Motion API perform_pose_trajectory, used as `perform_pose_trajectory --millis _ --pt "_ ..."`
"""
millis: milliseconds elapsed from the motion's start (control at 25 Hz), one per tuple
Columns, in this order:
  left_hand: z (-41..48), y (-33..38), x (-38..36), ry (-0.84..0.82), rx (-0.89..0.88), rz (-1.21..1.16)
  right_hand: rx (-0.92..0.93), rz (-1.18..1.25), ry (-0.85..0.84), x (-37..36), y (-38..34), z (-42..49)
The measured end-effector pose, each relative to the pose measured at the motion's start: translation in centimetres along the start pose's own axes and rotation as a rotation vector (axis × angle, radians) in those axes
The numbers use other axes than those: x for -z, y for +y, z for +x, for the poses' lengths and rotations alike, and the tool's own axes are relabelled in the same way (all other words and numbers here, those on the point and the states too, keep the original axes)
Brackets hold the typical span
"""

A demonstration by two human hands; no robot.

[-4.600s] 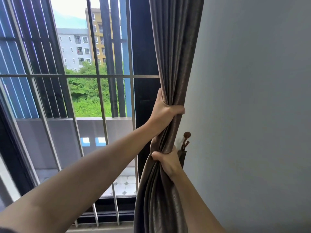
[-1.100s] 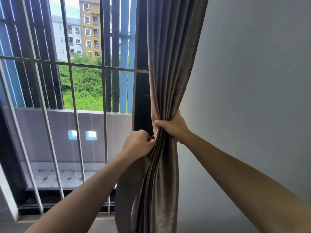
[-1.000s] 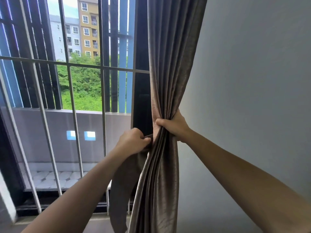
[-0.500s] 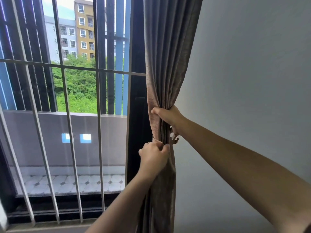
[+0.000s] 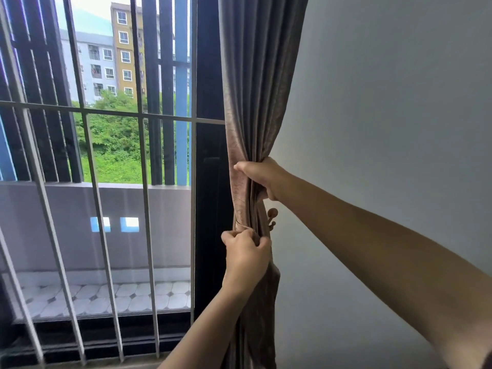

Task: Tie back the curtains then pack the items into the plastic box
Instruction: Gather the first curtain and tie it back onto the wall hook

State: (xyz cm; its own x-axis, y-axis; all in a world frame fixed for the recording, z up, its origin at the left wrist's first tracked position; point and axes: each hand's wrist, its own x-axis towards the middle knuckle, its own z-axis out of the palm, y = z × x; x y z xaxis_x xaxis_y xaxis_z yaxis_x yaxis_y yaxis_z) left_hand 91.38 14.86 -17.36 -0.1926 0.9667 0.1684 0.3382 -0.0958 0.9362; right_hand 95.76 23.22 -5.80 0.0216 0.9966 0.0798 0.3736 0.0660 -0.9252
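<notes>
The grey-brown curtain hangs gathered into a narrow bundle at the right edge of the window, between the dark window frame and the pale grey wall. Both bare arms reach up and forward to it.

The right hand is closed around the bundle from the wall side, fingers wrapped over the folds and the thumb across the front, pinching the fabric tight at about mid-height. Just below it the left hand is fisted on the same bundle, knuckles toward the camera. At the top of that fist a thin light cord or band crosses the folds; it looks like a tieback looped around the fabric, though the detail is too small to be sure how it is fastened or whether the left fingers are pinching it.

A brown wall hook with rounded knobs pokes out from behind the curtain on the wall side, between the two hands and touching or nearly touching the cloth.

Below the left fist the fabric falls loose and fuller (out of frame at the bottom). Through the white window bars a tiled balcony, green trees and apartment blocks are visible. The plastic box is not in view.
</notes>
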Motion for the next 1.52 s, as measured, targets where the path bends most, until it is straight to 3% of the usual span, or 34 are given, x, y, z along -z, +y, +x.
perform_pose_trajectory --millis 120,320,480,560,680,800,920,1040,1200,1401,1521 --pt "-0.2 -0.2 -0.8 0.061 -0.034 0.146 0.054 -0.042 0.087 -0.2 0.1 0.3" --pt "0.2 -1.1 -3.1 0.251 -0.138 0.335 0.241 -0.333 0.182 0.3 0.5 -0.6" --pt "1.0 -1.6 -2.9 0.167 -0.177 0.134 0.293 -0.428 0.194 0.9 0.4 -1.2" --pt "1.7 -2.4 -2.2 0.124 -0.263 0.171 0.285 -0.424 0.187 1.0 0.4 -1.2" --pt "3.4 -4.6 -1.3 0.175 -0.528 0.396 0.272 -0.391 0.172 0.7 0.4 -0.9" --pt "4.9 -6.1 -1.2 0.236 -0.611 0.358 0.274 -0.389 0.166 0.2 0.4 -0.6" --pt "5.6 -5.4 -1.7 0.311 -0.399 -0.029 0.275 -0.388 0.166 0.0 0.3 -0.4" --pt "6.7 -4.5 -2.1 0.223 -0.098 -0.225 0.288 -0.372 0.159 -0.5 0.4 -0.3" --pt "7.8 -3.2 -1.9 0.224 0.051 -0.213 0.274 -0.356 0.168 -0.8 0.4 0.2" --pt "7.3 -2.0 -2.5 0.453 0.137 -0.148 0.255 -0.302 0.157 -1.4 0.4 0.6" --pt "7.4 -1.9 -2.6 0.486 0.150 -0.100 0.232 -0.205 -0.026 -0.1 1.0 0.9"
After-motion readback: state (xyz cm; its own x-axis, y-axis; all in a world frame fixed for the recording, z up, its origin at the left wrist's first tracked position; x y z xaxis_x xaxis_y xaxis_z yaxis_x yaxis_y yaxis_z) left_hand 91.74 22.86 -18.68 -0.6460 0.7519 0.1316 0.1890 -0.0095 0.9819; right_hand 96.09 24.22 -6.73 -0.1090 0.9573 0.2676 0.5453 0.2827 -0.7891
